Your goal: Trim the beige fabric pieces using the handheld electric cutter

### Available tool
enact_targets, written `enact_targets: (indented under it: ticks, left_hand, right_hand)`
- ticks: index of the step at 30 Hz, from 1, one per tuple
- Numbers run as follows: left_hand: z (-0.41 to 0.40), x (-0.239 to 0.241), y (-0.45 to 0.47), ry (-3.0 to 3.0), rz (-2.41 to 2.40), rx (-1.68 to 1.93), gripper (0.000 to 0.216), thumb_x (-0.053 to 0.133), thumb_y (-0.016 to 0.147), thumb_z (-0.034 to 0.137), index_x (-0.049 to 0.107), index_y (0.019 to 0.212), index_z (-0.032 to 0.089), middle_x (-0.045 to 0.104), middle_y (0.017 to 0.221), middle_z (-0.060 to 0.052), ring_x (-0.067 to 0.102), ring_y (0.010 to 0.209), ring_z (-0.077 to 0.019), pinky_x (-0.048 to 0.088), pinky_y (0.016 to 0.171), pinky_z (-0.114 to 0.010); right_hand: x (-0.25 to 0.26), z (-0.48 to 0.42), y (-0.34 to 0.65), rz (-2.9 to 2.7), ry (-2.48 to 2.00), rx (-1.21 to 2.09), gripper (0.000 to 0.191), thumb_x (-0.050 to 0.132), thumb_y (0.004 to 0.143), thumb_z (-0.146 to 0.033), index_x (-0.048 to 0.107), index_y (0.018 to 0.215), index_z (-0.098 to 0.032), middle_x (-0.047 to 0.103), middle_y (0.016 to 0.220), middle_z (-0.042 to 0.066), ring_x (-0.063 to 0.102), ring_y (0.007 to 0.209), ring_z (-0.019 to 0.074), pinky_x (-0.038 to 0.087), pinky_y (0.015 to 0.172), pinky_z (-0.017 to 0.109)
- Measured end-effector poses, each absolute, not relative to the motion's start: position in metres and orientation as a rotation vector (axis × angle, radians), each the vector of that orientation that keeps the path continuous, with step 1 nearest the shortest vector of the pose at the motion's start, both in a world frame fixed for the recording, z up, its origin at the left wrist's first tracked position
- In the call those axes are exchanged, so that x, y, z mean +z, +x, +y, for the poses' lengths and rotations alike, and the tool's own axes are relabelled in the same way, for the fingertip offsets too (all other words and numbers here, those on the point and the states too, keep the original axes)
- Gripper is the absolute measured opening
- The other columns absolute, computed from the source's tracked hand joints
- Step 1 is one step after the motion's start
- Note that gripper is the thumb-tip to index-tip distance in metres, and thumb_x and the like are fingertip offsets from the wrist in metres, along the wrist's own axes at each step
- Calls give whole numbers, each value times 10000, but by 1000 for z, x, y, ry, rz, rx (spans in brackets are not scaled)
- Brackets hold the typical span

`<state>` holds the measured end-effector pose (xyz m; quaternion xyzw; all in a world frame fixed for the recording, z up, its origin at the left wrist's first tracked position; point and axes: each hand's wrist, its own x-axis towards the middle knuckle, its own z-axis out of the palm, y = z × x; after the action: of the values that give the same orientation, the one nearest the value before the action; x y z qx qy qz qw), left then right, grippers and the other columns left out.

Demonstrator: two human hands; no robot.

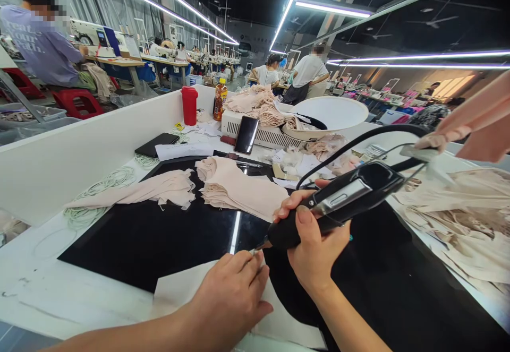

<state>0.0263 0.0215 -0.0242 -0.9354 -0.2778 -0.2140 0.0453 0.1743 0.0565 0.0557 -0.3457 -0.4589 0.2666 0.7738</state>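
My right hand [314,246] is wrapped round a black corded hand tool [342,198], its metal tip pointing down-left at the black glass work surface [159,240]. My left hand [233,293] lies on a white sheet [175,291] at the near edge, fingers close together and curled just below the tool's tip. Whether they pinch anything is hidden. Two stacks of beige fabric pieces [235,185] lie further back on the black surface.
A white wall [91,145] borders the table's left side. Behind stand a red cup [189,105], a bottle [219,100], a phone [246,134] leaning on a white box, and a white bowl [332,113]. More beige fabric [466,224] is heaped at right. People sit at sewing machines beyond.
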Motion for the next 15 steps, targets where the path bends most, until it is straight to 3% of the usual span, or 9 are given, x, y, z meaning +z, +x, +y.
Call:
enact_targets:
  ticks: [11,15]
  left_hand:
    - [25,-15,19,-2885,-820,-625,437,662,1023,466,655,1290,120,703,1358,-85,648,1152,-258,517,871,-379]
    - [47,-9,-6,-2900,-813,-555,355,557,1090,392,628,1342,153,675,1411,-80,640,1210,-254,502,921,-381]
  right_hand:
    - [64,56,182,-978,-767,547,448,811,841,-318,536,1194,-290,664,807,-56,632,607,125,575,574,293]
    - [73,43,197,-928,-760,509,440,853,799,-306,574,1138,-268,668,780,-60,625,586,124,572,553,286]
